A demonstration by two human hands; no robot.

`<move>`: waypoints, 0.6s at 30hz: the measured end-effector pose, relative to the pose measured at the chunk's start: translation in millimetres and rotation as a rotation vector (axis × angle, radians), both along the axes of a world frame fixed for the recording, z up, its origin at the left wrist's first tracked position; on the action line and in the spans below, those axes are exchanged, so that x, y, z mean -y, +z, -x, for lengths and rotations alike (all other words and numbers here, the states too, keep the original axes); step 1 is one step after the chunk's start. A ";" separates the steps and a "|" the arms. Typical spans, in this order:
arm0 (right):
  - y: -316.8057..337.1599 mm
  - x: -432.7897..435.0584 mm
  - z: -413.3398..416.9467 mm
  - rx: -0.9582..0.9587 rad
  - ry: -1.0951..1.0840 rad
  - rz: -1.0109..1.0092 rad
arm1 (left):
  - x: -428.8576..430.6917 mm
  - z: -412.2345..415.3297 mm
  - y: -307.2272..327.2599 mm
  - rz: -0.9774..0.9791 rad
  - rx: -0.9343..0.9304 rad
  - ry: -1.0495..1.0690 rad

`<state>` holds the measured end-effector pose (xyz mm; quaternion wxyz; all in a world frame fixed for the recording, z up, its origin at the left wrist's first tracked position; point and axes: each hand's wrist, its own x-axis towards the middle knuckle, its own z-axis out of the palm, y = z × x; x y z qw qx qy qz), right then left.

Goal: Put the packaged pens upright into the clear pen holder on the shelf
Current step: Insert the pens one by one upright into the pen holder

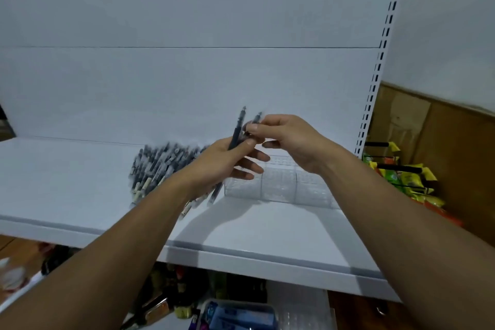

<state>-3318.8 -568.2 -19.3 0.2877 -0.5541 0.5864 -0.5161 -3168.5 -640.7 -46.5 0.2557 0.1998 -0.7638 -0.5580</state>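
Shelf (pixel 80 182) is carrying one clear pen holder (pixel 278 182) beside one blurred heap of packaged pens (pixel 158 166), too many to count, while above them left hand (pixel 227 161) is gripping one pen (pixel 237 131) and right hand (pixel 289 136) is pinching a second pen (pixel 256 118).

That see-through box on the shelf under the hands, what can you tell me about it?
The clear pen holder looks like transparent plastic, long and low, split by upright dividers into several side-by-side compartments. It stands on the white shelf, just right of the heap of packaged pens. It looks empty, though blur makes that uncertain. Both hands hover above it, the right wrist hiding its upper right part; neither hand appears to touch it.
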 end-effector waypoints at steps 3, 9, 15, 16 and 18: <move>3.6 1.1 -4.3 0.030 -0.055 0.040 | 3.7 -6.6 -1.1 0.102 0.001 0.060; 2.7 17.8 3.9 0.214 -0.302 0.162 | 25.6 -17.1 -8.7 0.108 -0.132 0.243; -14.0 64.1 24.4 -0.107 -0.479 0.103 | 59.6 -10.2 -30.2 -0.088 -0.256 0.246; -17.5 72.3 27.4 -0.173 -0.491 0.083 | 63.9 -7.0 -31.4 -0.107 -0.270 0.235; -23.9 85.5 31.8 -0.301 -0.505 0.039 | 75.2 -0.4 -34.2 -0.102 -0.271 0.230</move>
